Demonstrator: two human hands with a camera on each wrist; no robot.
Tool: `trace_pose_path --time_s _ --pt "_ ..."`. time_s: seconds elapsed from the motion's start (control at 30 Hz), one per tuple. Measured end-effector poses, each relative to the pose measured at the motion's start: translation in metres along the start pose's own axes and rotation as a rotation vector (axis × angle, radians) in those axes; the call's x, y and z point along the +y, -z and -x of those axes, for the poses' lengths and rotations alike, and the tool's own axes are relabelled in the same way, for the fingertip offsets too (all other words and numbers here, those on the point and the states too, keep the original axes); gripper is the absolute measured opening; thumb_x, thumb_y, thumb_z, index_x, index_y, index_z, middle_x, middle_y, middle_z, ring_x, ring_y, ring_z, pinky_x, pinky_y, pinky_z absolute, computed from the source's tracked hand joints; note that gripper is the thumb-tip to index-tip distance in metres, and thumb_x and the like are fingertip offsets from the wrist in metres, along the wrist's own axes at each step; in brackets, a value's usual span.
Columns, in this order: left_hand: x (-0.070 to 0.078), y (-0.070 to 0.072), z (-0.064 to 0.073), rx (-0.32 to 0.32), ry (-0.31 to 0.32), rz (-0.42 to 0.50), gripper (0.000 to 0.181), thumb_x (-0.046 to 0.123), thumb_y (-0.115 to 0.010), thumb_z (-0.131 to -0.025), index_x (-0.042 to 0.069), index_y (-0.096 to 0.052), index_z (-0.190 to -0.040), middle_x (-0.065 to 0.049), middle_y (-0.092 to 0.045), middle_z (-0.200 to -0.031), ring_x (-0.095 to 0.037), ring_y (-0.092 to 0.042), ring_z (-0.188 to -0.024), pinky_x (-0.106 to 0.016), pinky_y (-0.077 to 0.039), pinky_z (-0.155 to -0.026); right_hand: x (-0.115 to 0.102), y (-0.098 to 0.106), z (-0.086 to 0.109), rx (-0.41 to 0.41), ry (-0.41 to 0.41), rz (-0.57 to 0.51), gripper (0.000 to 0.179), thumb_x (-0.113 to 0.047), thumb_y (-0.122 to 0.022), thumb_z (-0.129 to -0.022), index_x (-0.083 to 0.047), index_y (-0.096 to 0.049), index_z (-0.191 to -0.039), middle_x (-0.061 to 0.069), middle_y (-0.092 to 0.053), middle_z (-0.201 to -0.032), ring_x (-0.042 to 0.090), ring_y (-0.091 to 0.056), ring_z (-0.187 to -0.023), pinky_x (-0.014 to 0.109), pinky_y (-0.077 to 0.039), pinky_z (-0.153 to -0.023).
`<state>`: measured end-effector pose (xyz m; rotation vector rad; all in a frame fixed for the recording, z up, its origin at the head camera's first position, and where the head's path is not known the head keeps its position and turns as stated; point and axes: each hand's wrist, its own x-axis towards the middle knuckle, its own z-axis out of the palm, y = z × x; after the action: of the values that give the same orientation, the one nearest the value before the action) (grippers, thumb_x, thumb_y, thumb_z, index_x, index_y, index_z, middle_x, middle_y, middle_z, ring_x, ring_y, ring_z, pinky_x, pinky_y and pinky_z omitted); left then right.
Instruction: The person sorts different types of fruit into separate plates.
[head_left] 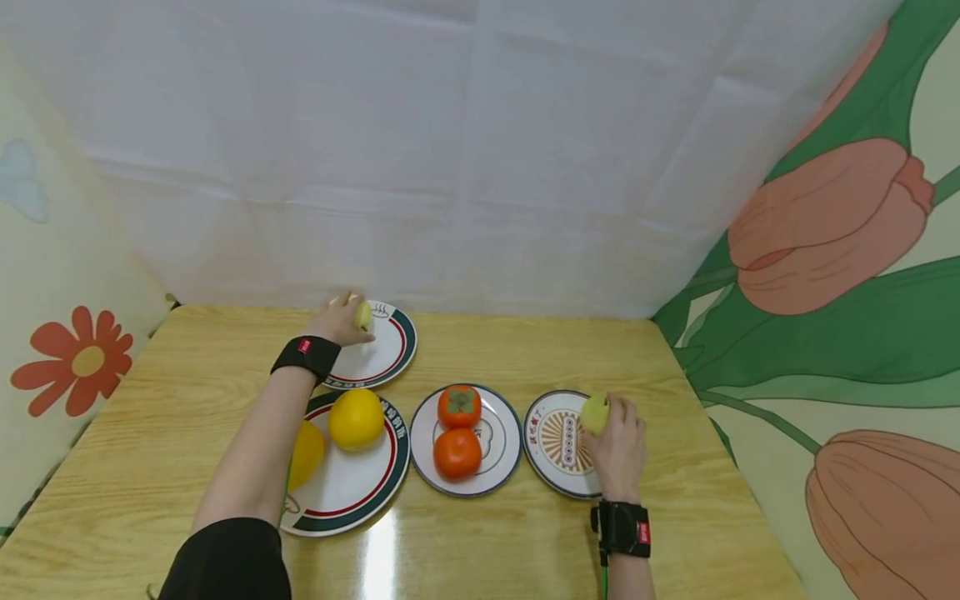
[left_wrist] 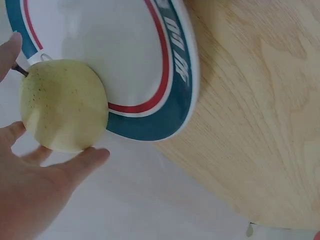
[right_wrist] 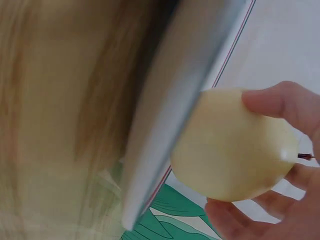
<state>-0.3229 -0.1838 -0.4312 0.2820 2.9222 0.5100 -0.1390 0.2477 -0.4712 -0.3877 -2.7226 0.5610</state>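
Note:
At the far left, my left hand [head_left: 341,321] has its fingers around a pale yellow-green pear [left_wrist: 64,106] at the far plate [head_left: 386,354]. In the left wrist view, fingertips touch the pear's side, and the thumb is near its stem with a small gap. Whether this pear rests on the plate, I cannot tell. On the right, my right hand [head_left: 618,446] grips a second pear [right_wrist: 232,145] between thumb and fingers, over the small plate with a sunburst pattern [head_left: 551,454]. That pear's stem points toward the palm.
Two orange persimmons [head_left: 457,454] sit on a blue-rimmed plate [head_left: 498,450] in the middle. Nearer left, a green-banded plate [head_left: 360,504] holds two yellow fruits [head_left: 356,419], one partly behind the left forearm. A white cloth [head_left: 465,167] hangs behind the wooden table [head_left: 510,550].

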Motion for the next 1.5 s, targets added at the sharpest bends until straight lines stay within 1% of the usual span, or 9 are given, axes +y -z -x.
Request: trace_pose_path --time_s 0.13,0.23,0.37,0.5,0.7,0.87,1.07,1.3,1.5 --pt "-0.003 -0.002 0.005 0.032 0.02 -0.011 0.088 0.028 -0.076 -0.078 -0.001 -0.026 -0.145 -0.042 -0.014 -0.145 -0.06 -0.045 -0.11 -0.064 -0.041 -0.097 0.0 0.004 0.0 -0.043 -0.035 -0.041 0.075 -0.015 -0.077 -0.074 -0.001 -0.041 -0.138 0.026 -0.041 -0.137 0.048 -0.044 -0.119 0.06 -0.045 -0.089" --pt "-0.006 -0.004 0.009 0.067 0.021 -0.02 0.089 0.02 -0.079 -0.075 -0.004 -0.027 -0.142 -0.044 -0.016 -0.142 -0.054 -0.052 -0.098 -0.06 -0.046 -0.092 0.001 0.005 0.0 -0.072 -0.059 -0.048 0.078 -0.019 -0.078 -0.075 0.001 -0.038 -0.139 0.028 -0.04 -0.138 0.048 -0.043 -0.119 0.059 -0.044 -0.091" --pt "-0.009 -0.005 0.012 0.11 -0.009 -0.044 0.087 0.009 -0.079 -0.072 -0.006 -0.028 -0.142 -0.041 -0.031 -0.137 -0.051 -0.052 -0.099 -0.06 -0.045 -0.094 0.001 0.005 0.0 -0.08 -0.075 -0.052 0.085 -0.022 -0.078 -0.075 0.001 -0.032 -0.143 0.028 -0.039 -0.138 0.047 -0.043 -0.119 0.058 -0.044 -0.091" --pt "-0.005 -0.004 0.014 0.129 -0.044 -0.083 0.079 0.009 -0.079 -0.071 -0.006 -0.039 -0.138 -0.036 -0.044 -0.129 -0.048 -0.053 -0.101 -0.059 -0.045 -0.095 0.001 0.006 0.001 -0.049 -0.068 -0.074 0.091 -0.023 -0.079 -0.075 -0.001 -0.026 -0.146 0.03 -0.04 -0.137 0.048 -0.045 -0.118 0.058 -0.046 -0.089" --pt "0.009 -0.002 0.014 0.105 -0.101 -0.088 0.074 0.015 -0.079 -0.073 -0.002 -0.043 -0.136 -0.034 -0.042 -0.135 -0.048 -0.052 -0.107 -0.059 -0.046 -0.092 -0.003 0.009 0.0 0.04 0.024 -0.088 0.091 -0.023 -0.081 -0.073 0.001 -0.03 -0.145 0.03 -0.041 -0.135 0.046 -0.042 -0.121 0.058 -0.042 -0.096" --pt "0.042 -0.002 0.017 0.151 -0.221 0.051 0.076 0.018 -0.08 -0.074 0.002 -0.041 -0.138 -0.031 -0.041 -0.138 -0.046 -0.054 -0.106 -0.057 -0.049 -0.09 -0.017 0.019 -0.002 0.118 0.151 -0.064 0.088 -0.023 -0.085 -0.068 0.003 -0.039 -0.139 0.028 -0.043 -0.134 0.044 -0.04 -0.124 0.057 -0.036 -0.104" --pt "0.098 -0.005 0.032 0.183 -0.335 0.189 0.081 0.033 -0.082 -0.071 0.007 -0.046 -0.138 -0.023 -0.048 -0.137 -0.037 -0.057 -0.109 -0.051 -0.051 -0.089 -0.057 0.027 0.0 0.014 0.214 -0.129 0.088 -0.025 -0.081 -0.074 -0.003 -0.034 -0.144 0.023 -0.036 -0.144 0.041 -0.039 -0.131 0.056 -0.041 -0.102" --pt "0.158 -0.025 0.057 0.153 -0.472 0.187 0.077 0.036 -0.082 -0.07 0.01 -0.05 -0.136 -0.017 -0.056 -0.132 -0.031 -0.062 -0.106 -0.043 -0.054 -0.086 -0.095 0.015 0.009 0.041 0.429 -0.109 0.089 -0.031 -0.083 -0.071 -0.004 -0.038 -0.142 0.022 -0.044 -0.141 0.038 -0.051 -0.123 0.047 -0.051 -0.093" --pt "0.186 -0.049 0.075 0.139 -0.514 0.149 0.075 0.038 -0.081 -0.071 0.01 -0.052 -0.134 -0.014 -0.059 -0.13 -0.026 -0.065 -0.098 -0.037 -0.056 -0.078 -0.109 -0.001 0.018 0.089 0.561 -0.095 0.094 -0.032 -0.087 -0.066 -0.003 -0.039 -0.142 0.024 -0.049 -0.137 0.038 -0.057 -0.115 0.043 -0.056 -0.083"
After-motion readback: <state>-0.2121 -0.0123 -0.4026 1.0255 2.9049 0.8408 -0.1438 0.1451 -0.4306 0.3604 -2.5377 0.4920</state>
